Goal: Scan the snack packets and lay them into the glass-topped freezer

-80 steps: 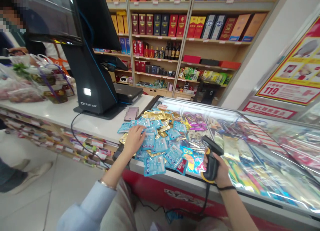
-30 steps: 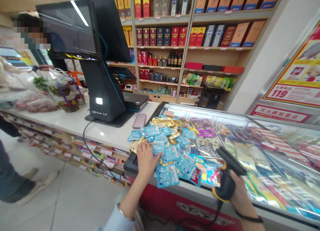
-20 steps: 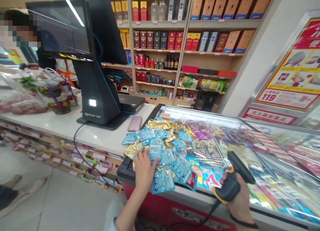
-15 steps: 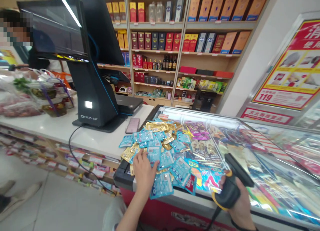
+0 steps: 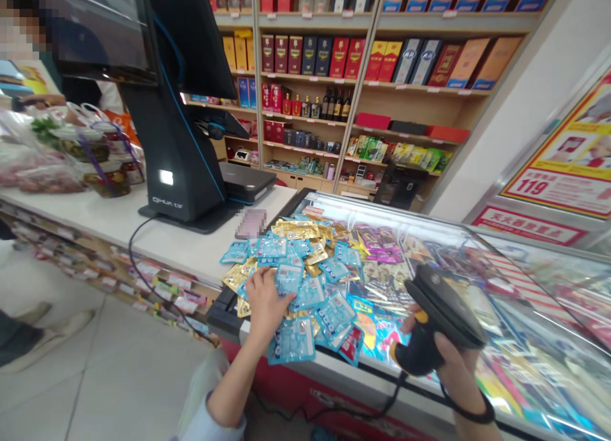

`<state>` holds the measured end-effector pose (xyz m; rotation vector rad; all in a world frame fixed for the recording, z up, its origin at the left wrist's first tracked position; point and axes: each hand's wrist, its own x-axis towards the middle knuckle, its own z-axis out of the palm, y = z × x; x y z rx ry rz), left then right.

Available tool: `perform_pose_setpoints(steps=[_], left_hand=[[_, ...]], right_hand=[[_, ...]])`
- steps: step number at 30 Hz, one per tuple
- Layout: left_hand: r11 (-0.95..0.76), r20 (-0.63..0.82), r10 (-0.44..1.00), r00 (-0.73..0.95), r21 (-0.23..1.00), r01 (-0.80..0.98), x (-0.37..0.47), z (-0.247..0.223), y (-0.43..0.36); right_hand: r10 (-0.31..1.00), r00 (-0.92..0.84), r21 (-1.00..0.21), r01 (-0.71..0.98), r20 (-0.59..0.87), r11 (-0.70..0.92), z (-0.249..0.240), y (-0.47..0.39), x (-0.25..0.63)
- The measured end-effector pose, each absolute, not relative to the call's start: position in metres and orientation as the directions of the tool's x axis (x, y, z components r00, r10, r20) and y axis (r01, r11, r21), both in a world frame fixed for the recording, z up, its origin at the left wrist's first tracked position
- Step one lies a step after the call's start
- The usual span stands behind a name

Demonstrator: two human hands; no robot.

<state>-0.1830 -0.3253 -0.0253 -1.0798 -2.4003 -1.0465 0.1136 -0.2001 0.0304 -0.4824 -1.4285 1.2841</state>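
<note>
Blue packets point(image 5: 292, 340) and gold packets point(image 5: 298, 228) lie heaped over the left end of a glass-topped case point(image 5: 353, 380); on the adjoining white desk point(image 5: 191, 253) sit a black screen terminal point(image 5: 179, 154), stacked tubs point(image 5: 107, 181) and plastic bags point(image 5: 48, 175); a blurred flat item point(image 5: 251, 224) lies near the packets.

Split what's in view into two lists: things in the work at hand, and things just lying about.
In the work:
blue packets, at the left hand
gold packets, same heap
handheld scanner, gripped by the right hand

Apparently just around:
strapped tubs
shelved boxes
poster
</note>
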Motion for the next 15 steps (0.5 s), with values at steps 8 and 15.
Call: perform_pose_setpoints(steps=[8,15], left_hand=[[0.425,0.409,0.562,-0.718,0.602,0.676,-0.173,-0.006,-0.33],[0.125,0.302,0.707,-0.639,0.836,0.535,-0.205,0.045,-0.254]], right_hand=[[0.717,-0.595,-0.922,-0.341,0.364,0.185,0.059,-0.138,0.039],[0.753,-0.576,-0.937,-0.31,0.318,0.159,0.028,-0.128,0.031]])
